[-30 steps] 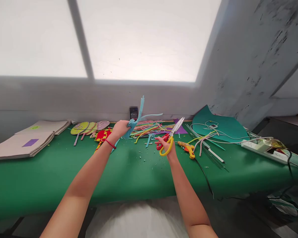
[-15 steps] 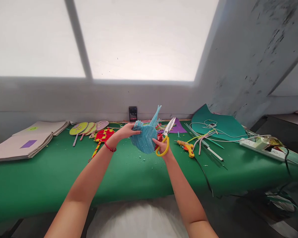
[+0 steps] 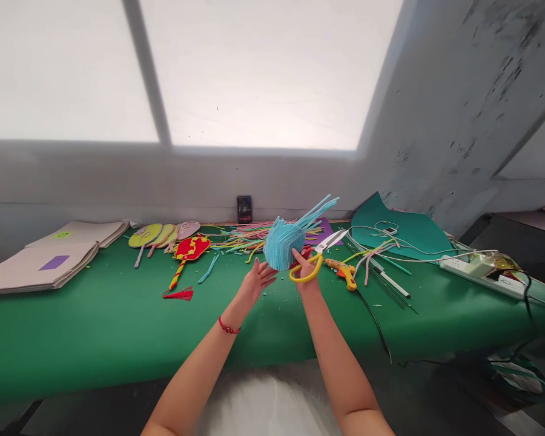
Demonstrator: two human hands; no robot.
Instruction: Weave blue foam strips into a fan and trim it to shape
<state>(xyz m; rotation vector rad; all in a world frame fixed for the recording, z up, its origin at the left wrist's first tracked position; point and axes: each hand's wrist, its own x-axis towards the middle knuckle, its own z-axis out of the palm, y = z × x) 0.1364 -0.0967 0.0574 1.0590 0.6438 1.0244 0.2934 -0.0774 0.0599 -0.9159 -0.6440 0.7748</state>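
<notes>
My right hand (image 3: 304,266) grips the edge of a round panel of light blue pipe cleaners (image 3: 284,242), whose loose ends stick out at the upper right. A pair of scissors (image 3: 329,241) with yellow handles hangs in the same hand, blades pointing up and right and apart from the panel. Just under the panel's lower left edge, my left hand (image 3: 255,281) has its fingers stretched out and holds nothing; whether its fingertips touch the panel I cannot tell. Small blue clippings lie on the green table (image 3: 209,339) below.
Loose pipe cleaners (image 3: 243,236) are heaped behind the panel. To the left lie a red and yellow fan (image 3: 193,247), several round fans (image 3: 146,235) and cardboard sheets (image 3: 40,266). A glue gun (image 3: 345,272), wires and a power strip (image 3: 481,275) are on the right.
My left hand has let go of the panel's upper left edge and moved down and right beneath it. The panel has shifted right and turned, its loose ends fanning out.
</notes>
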